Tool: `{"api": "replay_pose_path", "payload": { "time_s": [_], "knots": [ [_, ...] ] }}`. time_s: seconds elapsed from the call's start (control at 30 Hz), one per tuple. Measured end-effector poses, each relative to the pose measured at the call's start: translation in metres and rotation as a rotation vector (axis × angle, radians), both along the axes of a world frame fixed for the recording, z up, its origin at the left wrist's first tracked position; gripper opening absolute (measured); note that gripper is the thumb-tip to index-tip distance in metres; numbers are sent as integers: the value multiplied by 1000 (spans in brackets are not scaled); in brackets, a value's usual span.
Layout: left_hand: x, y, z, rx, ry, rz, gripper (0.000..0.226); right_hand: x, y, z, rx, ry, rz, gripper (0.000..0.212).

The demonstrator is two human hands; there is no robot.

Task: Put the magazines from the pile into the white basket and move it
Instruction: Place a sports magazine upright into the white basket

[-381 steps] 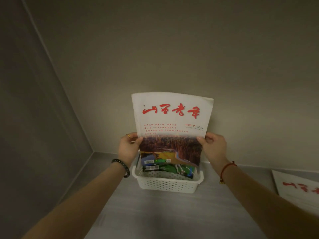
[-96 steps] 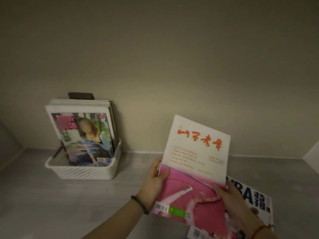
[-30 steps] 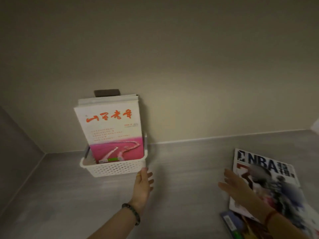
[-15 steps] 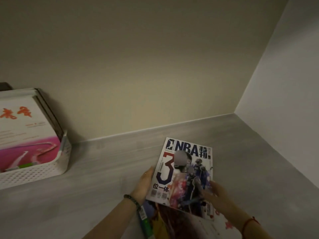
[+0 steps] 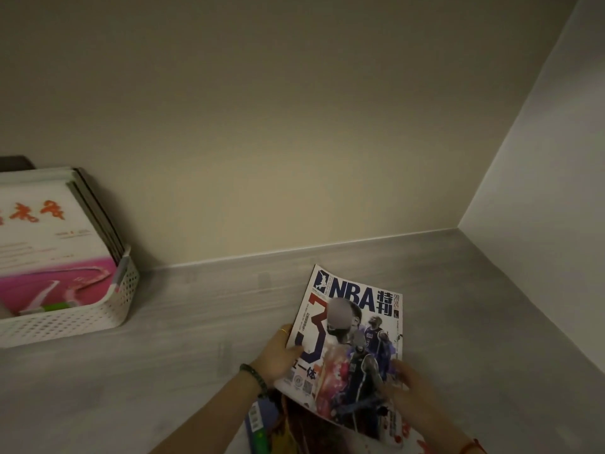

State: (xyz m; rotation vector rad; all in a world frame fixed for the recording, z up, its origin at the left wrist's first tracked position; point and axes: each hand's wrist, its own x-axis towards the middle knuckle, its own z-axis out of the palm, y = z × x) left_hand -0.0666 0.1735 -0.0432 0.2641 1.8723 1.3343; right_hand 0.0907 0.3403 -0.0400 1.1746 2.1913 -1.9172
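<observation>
An NBA magazine (image 5: pixel 353 339) is tilted up off the pile (image 5: pixel 271 424) at the bottom centre. My left hand (image 5: pixel 278 353) grips its left edge, thumb on the cover. My right hand (image 5: pixel 409 398) holds its lower right part, fingers over the cover. The white basket (image 5: pixel 98 309) stands at the far left against the back wall. Several magazines stand upright in it; the front one (image 5: pixel 45 250) has a white and pink cover with red characters.
The grey shelf floor (image 5: pixel 196 348) stretches between basket and pile. A beige back wall (image 5: pixel 262 142) and a lighter side wall (image 5: pixel 550 224) on the right close the space. A dark object (image 5: pixel 16 162) shows behind the basket's magazines.
Both hands have lifted the NBA magazine's top edge further off the pile. The view has barely shifted since half a second ago; the basket stays at the left.
</observation>
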Motion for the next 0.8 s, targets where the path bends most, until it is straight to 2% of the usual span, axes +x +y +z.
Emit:
{"api": "replay_pose_path", "payload": {
  "time_s": [0.03,0.13,0.2,0.33,0.47,0.53,0.67,0.8],
  "knots": [
    [4,-2,2,19,15,4,32,-1,0,1,0,-9,-23,9],
    [11,-19,13,126,28,44,29,-6,-1,2,28,-64,-90,48],
    [13,-39,22,172,47,63,28,-14,-8,4,33,-97,-109,60],
    [9,-96,35,235,67,118,23,-40,-30,23,-189,-69,-104,35],
    [-3,-173,51,290,82,282,21,-73,-78,58,-298,-25,53,21],
    [-8,-211,60,309,81,361,21,-93,-116,76,-341,16,144,22],
    [-26,-285,84,349,140,515,19,-147,-187,101,-171,160,286,27],
    [-68,-347,114,282,307,650,14,-205,-246,127,-17,315,279,20]
  ]
}}
